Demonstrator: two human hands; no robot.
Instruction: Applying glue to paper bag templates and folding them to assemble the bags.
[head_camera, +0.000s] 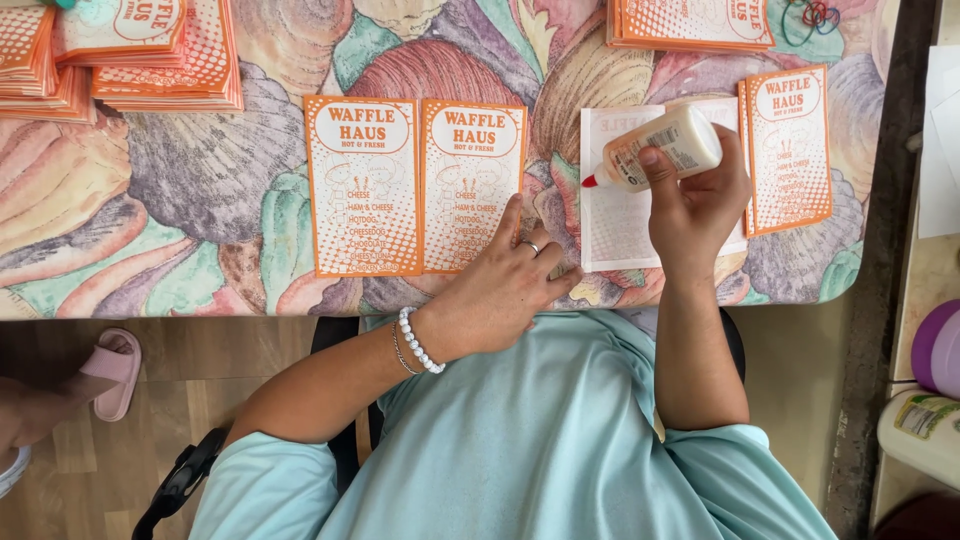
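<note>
Tabletop (200, 150) with a big shell-pattern cloth fills most of the view, and orange and white cards lie all over it. Big piles of these cards (150, 50) sit at the far left, and another pile (690, 22) sits at the far right. These look like cards that are waiting or already finished, but from this view it is hard to tell which.

Closer in, two orange cards (415, 185) lie flat side by side, touching at their edges, printed side up. One more orange card (788, 148) lies by itself at the right.

Between them lies a white sheet (615, 225), maybe a card turned face down. The glue work looks like it is just starting on this sheet, since no glue lines show on it yet.

The right hand (700, 195) is wrapped tight around a glue bottle (662, 148). The bottle is tipped sideways above the white sheet, with its red tip pointing left. The left hand (505, 285) is spread open and holds nothing. It rests flat on the tabletop, with its fingertips on the bottom edge of the nearer orange card and just beside the white sheet.

Some rubber bands (812, 15) lie at the top right corner.
</note>
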